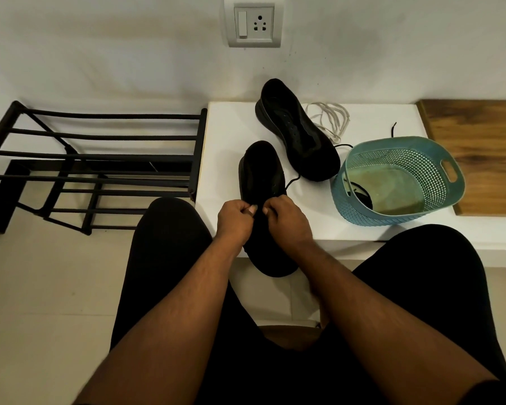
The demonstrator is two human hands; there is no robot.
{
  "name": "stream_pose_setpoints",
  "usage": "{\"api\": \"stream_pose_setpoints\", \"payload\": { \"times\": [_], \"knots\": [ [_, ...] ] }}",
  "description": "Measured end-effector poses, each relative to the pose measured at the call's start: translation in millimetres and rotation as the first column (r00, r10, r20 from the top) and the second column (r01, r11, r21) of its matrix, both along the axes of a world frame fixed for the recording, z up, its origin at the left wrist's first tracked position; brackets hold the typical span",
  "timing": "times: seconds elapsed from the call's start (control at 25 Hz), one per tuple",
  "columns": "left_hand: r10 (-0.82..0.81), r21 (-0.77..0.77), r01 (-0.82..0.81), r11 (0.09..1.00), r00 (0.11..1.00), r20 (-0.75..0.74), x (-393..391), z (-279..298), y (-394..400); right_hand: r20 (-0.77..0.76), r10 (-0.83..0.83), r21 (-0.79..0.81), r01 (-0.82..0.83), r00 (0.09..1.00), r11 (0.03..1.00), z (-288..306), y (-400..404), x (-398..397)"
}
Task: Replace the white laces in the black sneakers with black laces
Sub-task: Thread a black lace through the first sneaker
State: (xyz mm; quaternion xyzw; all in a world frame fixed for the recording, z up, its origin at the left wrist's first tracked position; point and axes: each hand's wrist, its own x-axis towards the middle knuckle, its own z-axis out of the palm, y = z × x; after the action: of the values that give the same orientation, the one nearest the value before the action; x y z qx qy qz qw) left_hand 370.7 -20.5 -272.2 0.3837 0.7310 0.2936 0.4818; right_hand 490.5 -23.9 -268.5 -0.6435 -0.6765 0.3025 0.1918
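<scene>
On the white table [362, 229], the near sneaker [260, 171] sits left of the teal basket [398, 179], left hand [235, 216] and right hand [285, 216] both pinching its black lace [292, 182], seemingly threading; next, feeding the following eyelet

one head-worn view looks steeply down, close over the white table [362, 229], probably seated.
</scene>
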Motion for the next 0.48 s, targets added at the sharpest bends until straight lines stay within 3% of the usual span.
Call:
{"api": "stream_pose_setpoints", "payload": {
  "times": [0.16, 0.28, 0.48],
  "knots": [
    [-0.028, 0.025, 0.03, 0.999, 0.998, -0.057, 2, -1, -1, 0.046, -0.034, -0.014, 0.035, 0.998, 0.999, 2, 1, -1],
    [0.009, 0.052, -0.004, 0.999, 0.996, -0.094, 2, 1, -2, 0.085, 0.053, 0.01, -0.054, 0.995, 0.999, 0, 0, -1],
    [0.086, 0.194, -0.045, 0.98, 0.974, -0.209, 11, 6, -13, 0.051, 0.042, -0.012, -0.042, 0.998, 0.999, 0, -1, -4]
  ]
}}
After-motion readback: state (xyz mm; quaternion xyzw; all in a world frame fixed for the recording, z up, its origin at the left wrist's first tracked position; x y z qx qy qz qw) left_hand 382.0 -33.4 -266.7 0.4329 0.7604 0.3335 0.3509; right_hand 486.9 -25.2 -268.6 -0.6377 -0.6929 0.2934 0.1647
